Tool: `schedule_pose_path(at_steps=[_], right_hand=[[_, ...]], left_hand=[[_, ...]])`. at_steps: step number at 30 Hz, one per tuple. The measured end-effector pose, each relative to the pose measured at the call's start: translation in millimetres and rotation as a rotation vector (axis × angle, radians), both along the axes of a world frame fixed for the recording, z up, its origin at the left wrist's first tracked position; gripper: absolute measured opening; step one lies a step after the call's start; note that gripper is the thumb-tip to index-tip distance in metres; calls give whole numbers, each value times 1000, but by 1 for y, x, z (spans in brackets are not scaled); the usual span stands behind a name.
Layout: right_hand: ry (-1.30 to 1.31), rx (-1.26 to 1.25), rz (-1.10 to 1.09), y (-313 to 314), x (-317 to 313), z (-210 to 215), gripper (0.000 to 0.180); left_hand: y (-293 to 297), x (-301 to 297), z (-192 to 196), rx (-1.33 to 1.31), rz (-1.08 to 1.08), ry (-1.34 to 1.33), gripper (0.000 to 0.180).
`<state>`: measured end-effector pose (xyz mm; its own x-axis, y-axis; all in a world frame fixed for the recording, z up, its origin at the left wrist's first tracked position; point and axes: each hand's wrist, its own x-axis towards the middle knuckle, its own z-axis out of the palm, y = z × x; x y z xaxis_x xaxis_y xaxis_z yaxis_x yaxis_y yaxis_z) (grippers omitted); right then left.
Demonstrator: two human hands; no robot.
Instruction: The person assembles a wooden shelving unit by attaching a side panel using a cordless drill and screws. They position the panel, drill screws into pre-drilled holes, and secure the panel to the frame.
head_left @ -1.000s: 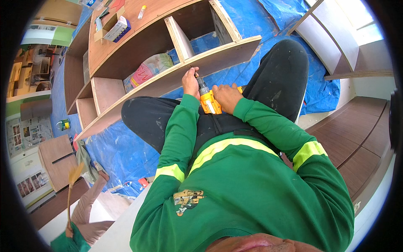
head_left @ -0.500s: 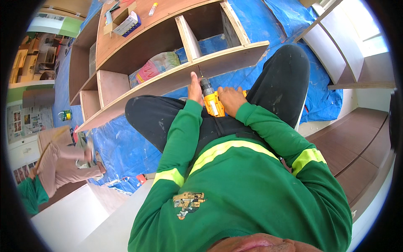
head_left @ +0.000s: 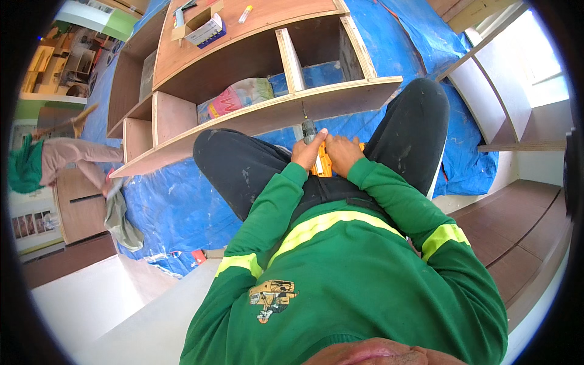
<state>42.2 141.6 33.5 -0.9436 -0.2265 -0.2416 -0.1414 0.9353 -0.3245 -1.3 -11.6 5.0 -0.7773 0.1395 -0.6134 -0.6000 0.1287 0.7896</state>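
Note:
A yellow and black cordless drill [head_left: 323,165] lies between my knees, its dark chuck [head_left: 309,130] and thin bit pointing away from me at the brown face of a long cabinet board [head_left: 255,121]. The bit's tip is at or close to that board; I cannot tell whether it has entered. My left hand [head_left: 308,152] is closed around the drill's front body just behind the chuck, thumb on top. Over the rear of the drill my right hand [head_left: 344,153] is wrapped, hiding most of the handle.
The plywood cabinet [head_left: 286,58] lies on blue tarpaulin [head_left: 176,204], with a printed sack [head_left: 240,98] inside. On its top sit an open carton [head_left: 205,30] and a yellow-capped tube [head_left: 245,14]. Another cabinet [head_left: 486,91] stands at right. A person [head_left: 58,158] bends at far left.
My left hand has gone from lying open beside the drill to closing around its front. The view has shifted slightly. The other person has moved up and leftward in view.

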Motion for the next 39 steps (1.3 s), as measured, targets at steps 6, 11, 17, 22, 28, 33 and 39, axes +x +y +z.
schedule_pose_path(at_steps=[6, 11, 17, 22, 28, 33, 39], right_hand=[[-35, 20, 6, -3, -1, 5, 31], [-23, 10, 3, -5, -2, 1, 32], [-50, 1, 5, -5, -3, 0, 33], [-68, 4, 4, -5, -5, 2, 34], [-71, -5, 0, -5, -6, 5, 33], [-62, -17, -2, -5, -6, 3, 33], [-72, -12, -1, -4, -6, 7, 32]], left_hand=[[-2, -1, -9, -44, -3, 52, 55], [-2, -1, -3, -38, -12, 73, 52], [-3, -1, -2, -18, -11, 68, 50], [-3, -3, -3, -52, -17, 48, 50], [-4, -4, -4, -51, -24, 73, 50], [-4, -4, -10, -33, -4, 87, 50], [-3, -6, -2, -28, -35, 70, 48]])
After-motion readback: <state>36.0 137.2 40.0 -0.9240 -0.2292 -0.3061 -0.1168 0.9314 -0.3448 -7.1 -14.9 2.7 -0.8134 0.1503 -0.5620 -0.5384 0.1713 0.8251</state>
